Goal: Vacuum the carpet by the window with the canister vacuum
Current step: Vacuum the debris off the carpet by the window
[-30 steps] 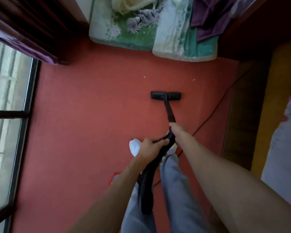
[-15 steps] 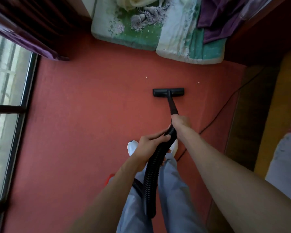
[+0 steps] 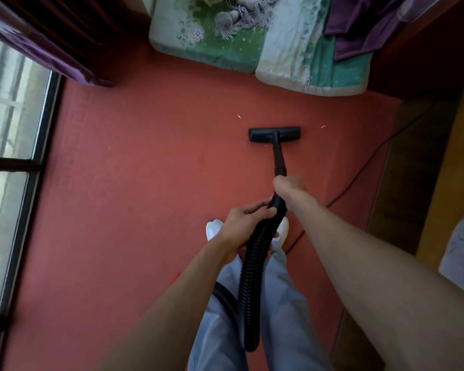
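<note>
A red carpet (image 3: 134, 199) covers the floor beside the window (image 3: 6, 145) on the left. The vacuum's black floor head (image 3: 274, 134) lies flat on the carpet ahead of me, joined to a black wand (image 3: 279, 159). My right hand (image 3: 288, 186) grips the wand's upper end. My left hand (image 3: 242, 223) holds the black ribbed hose (image 3: 252, 271) just behind it; the hose runs down between my legs. Two pale specks (image 3: 239, 117) (image 3: 323, 126) lie on the carpet beyond the head. The canister itself is hidden, apart from a small red sliver (image 3: 177, 276) by my left forearm.
A green and white floral mattress (image 3: 279, 46) with a purple cloth (image 3: 364, 25) lies across the far end of the carpet. A purple curtain (image 3: 51, 54) hangs at the window. A black power cord (image 3: 359, 172) crosses the carpet's right side towards the wooden floor (image 3: 402, 183).
The floor head has slid forward, away from me and towards the mattress, closing on the two specks. My right arm has stretched out with it. Both hands keep their grips.
</note>
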A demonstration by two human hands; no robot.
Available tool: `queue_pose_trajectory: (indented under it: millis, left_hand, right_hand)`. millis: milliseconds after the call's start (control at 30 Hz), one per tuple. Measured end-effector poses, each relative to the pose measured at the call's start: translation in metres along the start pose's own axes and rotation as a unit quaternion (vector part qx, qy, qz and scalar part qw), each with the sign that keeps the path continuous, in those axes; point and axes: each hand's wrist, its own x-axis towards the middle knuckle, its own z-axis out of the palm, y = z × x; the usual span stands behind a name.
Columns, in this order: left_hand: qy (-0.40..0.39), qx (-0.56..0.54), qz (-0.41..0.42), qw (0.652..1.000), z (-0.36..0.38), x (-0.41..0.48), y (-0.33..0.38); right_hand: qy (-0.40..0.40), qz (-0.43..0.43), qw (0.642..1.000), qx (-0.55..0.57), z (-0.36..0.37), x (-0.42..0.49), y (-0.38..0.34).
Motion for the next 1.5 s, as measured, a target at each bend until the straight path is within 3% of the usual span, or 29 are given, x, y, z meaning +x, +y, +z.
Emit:
queue_pose_trajectory:
  millis: [233, 567, 667, 800, 933, 1067, 1333, 1500]
  left_hand:
    - [-0.054, 0.003, -0.041, 0.998, -0.010, -0.019, -0.005]
    - [-0.001, -0.043, 0.005, 0.999, -0.016, -0.002, -0.006]
    - [-0.003, -0.048, -0.002, 0.999, -0.024, -0.015, 0.002]
    - [-0.038, -0.044, -0.021, 0.998, -0.041, -0.029, 0.000]
    - [0.005, -0.030, -0.016, 0.999, -0.052, -0.026, -0.008]
    - [0.020, -0.080, 0.000, 0.997, -0.059, -0.013, -0.014]
    - [0.042, -0.160, 0.063, 0.984, -0.063, 0.028, -0.001]
    - [-0.017, -0.099, 0.048, 0.994, -0.066, 0.023, -0.006]
  right_hand:
    - [-0.039, 0.021, 0.998, -0.040, 0.002, -0.021, 0.020]
    - [-0.035, -0.043, 0.998, -0.016, 0.017, 0.029, -0.005]
    - [-0.026, -0.061, 0.998, 0.006, 0.017, 0.004, -0.015]
    - [-0.039, -0.044, 0.998, 0.008, 0.029, -0.022, -0.007]
    - [-0.077, -0.015, 0.997, 0.001, 0.053, -0.014, 0.004]
    - [-0.077, -0.037, 0.996, -0.011, 0.069, 0.013, -0.008]
    - [-0.058, -0.094, 0.992, 0.059, 0.070, 0.029, -0.067]
    - [-0.034, -0.055, 0.990, 0.128, 0.048, 0.000, -0.045]
